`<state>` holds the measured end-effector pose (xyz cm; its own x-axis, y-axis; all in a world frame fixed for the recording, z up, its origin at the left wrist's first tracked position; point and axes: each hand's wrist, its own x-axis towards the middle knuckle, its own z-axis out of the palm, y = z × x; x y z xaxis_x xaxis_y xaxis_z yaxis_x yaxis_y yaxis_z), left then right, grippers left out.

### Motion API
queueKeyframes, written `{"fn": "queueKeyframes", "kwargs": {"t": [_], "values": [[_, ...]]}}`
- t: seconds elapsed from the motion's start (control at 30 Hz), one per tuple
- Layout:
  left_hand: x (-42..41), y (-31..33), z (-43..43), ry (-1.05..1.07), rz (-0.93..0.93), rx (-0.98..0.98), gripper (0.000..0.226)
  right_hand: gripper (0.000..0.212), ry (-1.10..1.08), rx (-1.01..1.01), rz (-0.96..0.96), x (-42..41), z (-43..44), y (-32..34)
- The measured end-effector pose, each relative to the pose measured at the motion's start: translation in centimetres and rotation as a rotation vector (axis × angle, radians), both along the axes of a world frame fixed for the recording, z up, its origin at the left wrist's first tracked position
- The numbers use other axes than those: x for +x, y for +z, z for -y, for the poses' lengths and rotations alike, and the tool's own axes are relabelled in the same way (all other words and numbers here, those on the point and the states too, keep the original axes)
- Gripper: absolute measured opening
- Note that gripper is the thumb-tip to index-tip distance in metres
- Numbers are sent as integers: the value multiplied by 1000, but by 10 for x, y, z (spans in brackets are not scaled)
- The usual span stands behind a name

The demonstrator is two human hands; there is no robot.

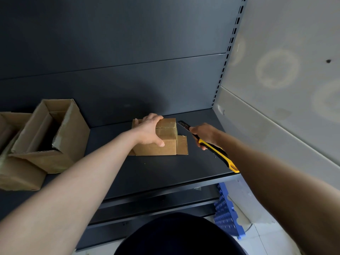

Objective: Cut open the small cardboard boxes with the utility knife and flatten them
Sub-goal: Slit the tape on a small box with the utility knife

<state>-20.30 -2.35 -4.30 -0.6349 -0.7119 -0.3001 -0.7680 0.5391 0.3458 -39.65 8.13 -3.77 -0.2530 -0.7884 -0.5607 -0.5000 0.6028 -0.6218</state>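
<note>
grip of left hand (149,129) on small box (156,148), of right hand (204,134) on utility knife (219,154), blade (183,124) near box's right edge

No text, label, brand or number can be read. Faint light marks are seen on the dark front end of the knife (184,124), but they are too small and blurred to be made out as letters or figures. No lettering is made out on the box (156,147) either.
</note>
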Motion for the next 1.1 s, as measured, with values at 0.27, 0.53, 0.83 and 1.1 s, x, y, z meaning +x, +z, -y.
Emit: {"fn": "queueKeyframes", "kwargs": {"t": [0.27, 0.53, 0.83, 1.1], "values": [[0, 1, -3, 20, -30, 25, 100, 36, 118, 25, -74, 1, 5, 5], [1, 4, -6, -9, -18, 25, 100, 44, 219, 66, -66, -9, 3, 5], [2, 17, -9, -10, 19, 83, 94, 42, 297, 2, -243, -9, -1, 6], [9, 13, 2, 53, -74, 183, 71, 44, 168, 10, -113, -32, 0, 11]]}}
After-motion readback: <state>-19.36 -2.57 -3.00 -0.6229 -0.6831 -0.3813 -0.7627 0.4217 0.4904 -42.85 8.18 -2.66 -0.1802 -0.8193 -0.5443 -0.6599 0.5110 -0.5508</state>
